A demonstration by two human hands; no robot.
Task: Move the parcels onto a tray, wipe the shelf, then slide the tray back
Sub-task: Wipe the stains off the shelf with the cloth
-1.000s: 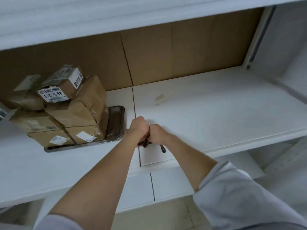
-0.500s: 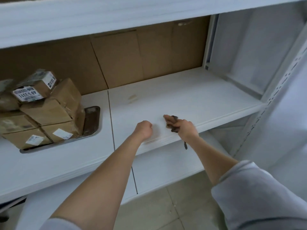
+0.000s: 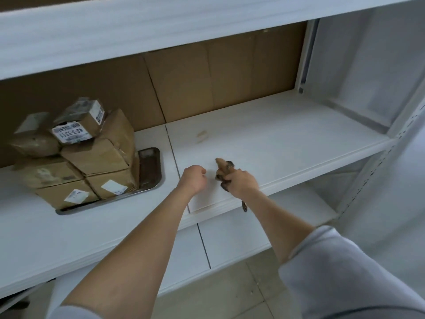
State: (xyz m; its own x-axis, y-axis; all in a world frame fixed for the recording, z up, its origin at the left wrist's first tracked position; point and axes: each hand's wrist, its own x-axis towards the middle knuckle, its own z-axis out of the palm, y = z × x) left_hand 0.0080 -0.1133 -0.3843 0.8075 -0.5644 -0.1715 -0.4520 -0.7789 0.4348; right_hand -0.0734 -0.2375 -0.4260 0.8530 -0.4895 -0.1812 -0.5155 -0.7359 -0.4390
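Parcels (image 3: pixel 76 157) are stacked on the tray (image 3: pixel 149 171). Right of it, the right hand (image 3: pixel 242 184) pinches a brown rag (image 3: pixel 224 168) over the shelf (image 3: pixel 287 139); the left hand (image 3: pixel 193 180) is fisted, empty. Wiping and sliding apparently remain.

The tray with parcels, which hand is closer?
Left. The left hand is just right of the tray; the right hand, holding a brown cloth, is farther right.

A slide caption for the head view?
Right hand grips a brown cloth over the shelf; parcels sit on the tray.
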